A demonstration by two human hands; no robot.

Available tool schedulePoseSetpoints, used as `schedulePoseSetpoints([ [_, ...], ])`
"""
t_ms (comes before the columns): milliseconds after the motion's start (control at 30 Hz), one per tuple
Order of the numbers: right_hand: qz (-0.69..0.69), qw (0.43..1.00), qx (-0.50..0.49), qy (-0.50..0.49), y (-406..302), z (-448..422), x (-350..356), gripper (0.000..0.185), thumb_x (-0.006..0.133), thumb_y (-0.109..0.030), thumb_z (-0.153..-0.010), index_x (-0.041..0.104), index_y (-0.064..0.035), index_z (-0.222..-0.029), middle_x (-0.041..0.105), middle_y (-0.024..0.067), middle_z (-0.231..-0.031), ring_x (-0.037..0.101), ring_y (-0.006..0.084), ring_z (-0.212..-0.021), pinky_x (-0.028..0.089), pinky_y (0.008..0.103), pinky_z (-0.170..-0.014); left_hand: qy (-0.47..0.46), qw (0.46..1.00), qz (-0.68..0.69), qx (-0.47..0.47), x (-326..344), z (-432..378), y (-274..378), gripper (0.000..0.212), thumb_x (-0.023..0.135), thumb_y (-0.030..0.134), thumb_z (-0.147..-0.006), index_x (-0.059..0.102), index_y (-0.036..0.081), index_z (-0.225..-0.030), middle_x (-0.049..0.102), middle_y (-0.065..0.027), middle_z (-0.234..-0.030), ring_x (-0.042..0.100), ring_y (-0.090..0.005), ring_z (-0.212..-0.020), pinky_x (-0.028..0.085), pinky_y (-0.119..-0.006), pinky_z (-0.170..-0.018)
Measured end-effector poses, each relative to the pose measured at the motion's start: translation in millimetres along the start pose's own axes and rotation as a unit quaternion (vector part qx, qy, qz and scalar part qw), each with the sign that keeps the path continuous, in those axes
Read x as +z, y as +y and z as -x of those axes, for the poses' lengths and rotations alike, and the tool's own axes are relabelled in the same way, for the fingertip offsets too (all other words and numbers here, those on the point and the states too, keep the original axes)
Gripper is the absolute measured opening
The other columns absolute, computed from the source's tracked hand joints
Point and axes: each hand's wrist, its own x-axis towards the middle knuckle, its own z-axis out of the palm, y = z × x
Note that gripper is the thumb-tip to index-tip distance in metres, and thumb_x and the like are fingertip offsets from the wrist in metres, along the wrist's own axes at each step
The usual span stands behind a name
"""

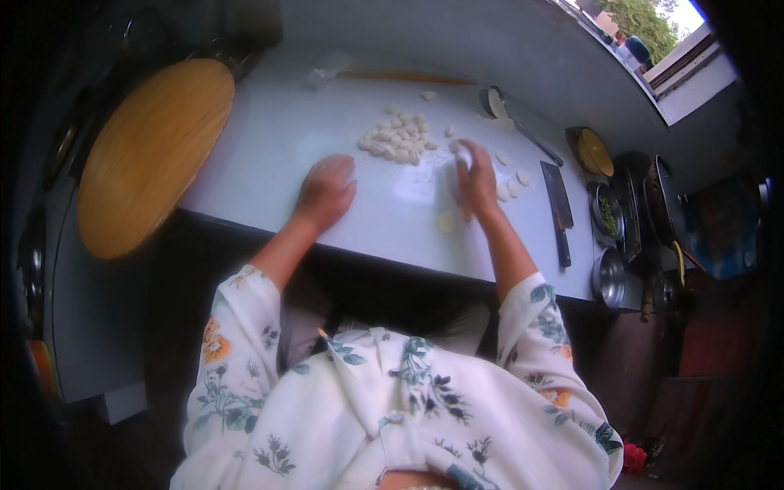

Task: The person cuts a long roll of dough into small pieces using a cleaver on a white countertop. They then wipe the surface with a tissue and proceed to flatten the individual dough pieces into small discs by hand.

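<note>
My left hand (pixel 326 191) rests on the white countertop (pixel 257 177), left of a pile of small dough pieces (pixel 397 136), fingers close together. Right of the pile, my right hand (pixel 476 179) is half curled beside a dough piece (pixel 455 146) near its fingertips; whether it touches or holds anything is unclear. A flat yellowish dough round (pixel 446 222) lies just below that hand. Several flattened dough pieces (pixel 512 187) lie to its right. White flour (pixel 438 156) dusts the surface between the hands.
A cleaver (pixel 557 195) lies at the right, past a long-handled ladle (pixel 493 104). A wooden rolling pin (pixel 407 77) lies along the back. Bowls of chopped greens (pixel 606 211) and bare metal (pixel 609 277) stand at the right edge, near a wok (pixel 664 199). A round wooden board (pixel 158 156) is at the left.
</note>
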Motion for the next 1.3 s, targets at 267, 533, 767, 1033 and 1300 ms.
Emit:
schedulePoseSetpoints([
  [267, 0.126, 0.99, 0.038, -0.043, 30.8, -35.2, 23.8, 0.028, 0.065, -0.017, -0.089, 0.071, -0.0108, -0.116, 0.065, 0.0167, -0.113, 0.062, 0.0353, -0.106, 0.05, 0.0433, -0.093, 0.001, 1.0, 0.005, -0.006, -0.7, -1.2, 0.8, 0.033, 0.068, 0.007, -0.083, 0.064, 0.0, -0.115, 0.064, -0.0147, -0.122, 0.059, -0.0331, -0.118, 0.046, -0.043, -0.104],
  [533, 0.097, 0.978, -0.13, -0.129, -36.3, 6.8, 10.4, 0.019, 0.062, -0.008, -0.085, 0.072, -0.0117, -0.101, 0.065, 0.0141, -0.099, 0.067, 0.0369, -0.087, 0.055, 0.0452, -0.078, 0.003, 1.0, -0.005, 0.004, -4.4, -1.9, 2.9, 0.032, 0.068, 0.006, -0.083, 0.064, 0.0, -0.114, 0.064, -0.0148, -0.121, 0.06, -0.0334, -0.117, 0.046, -0.043, -0.104],
  [767, 0.015, 0.966, -0.128, -0.222, -70.0, 26.5, -6.0, 0.029, 0.062, -0.002, -0.086, 0.069, -0.011, -0.113, 0.062, 0.0111, -0.112, 0.065, 0.0306, -0.101, 0.054, 0.0395, -0.087, 0.01, 1.0, 0.001, 0.01, -0.4, -1.0, -0.8, 0.033, 0.068, 0.007, -0.083, 0.065, -0.001, -0.115, 0.064, -0.0156, -0.121, 0.06, -0.0336, -0.117, 0.046, -0.043, -0.104],
  [1033, -0.052, 0.969, -0.033, -0.24, -55.7, 26.0, -12.1, 0.034, 0.074, -0.009, -0.083, 0.07, -0.0096, -0.116, 0.065, 0.0109, -0.109, 0.067, 0.0271, -0.097, 0.054, 0.0373, -0.086, 0.013, 1.0, -0.001, 0.008, 0.4, -1.4, -1.5, 0.03, 0.067, 0.008, -0.084, 0.066, -0.001, -0.113, 0.065, -0.0158, -0.12, 0.06, -0.0332, -0.116, 0.046, -0.042, -0.104],
  [1300, 0.086, 0.973, -0.041, -0.212, -78.4, 28.7, 0.6, 0.03, 0.077, -0.022, -0.082, 0.074, -0.0106, -0.11, 0.068, 0.0124, -0.101, 0.066, 0.0334, -0.095, 0.053, 0.0434, -0.084, 0.005, 1.0, 0.003, 0.002, -1.2, -2.0, -0.7, 0.03, 0.068, 0.007, -0.084, 0.065, -0.001, -0.113, 0.065, -0.0151, -0.121, 0.06, -0.033, -0.117, 0.046, -0.042, -0.104],
])
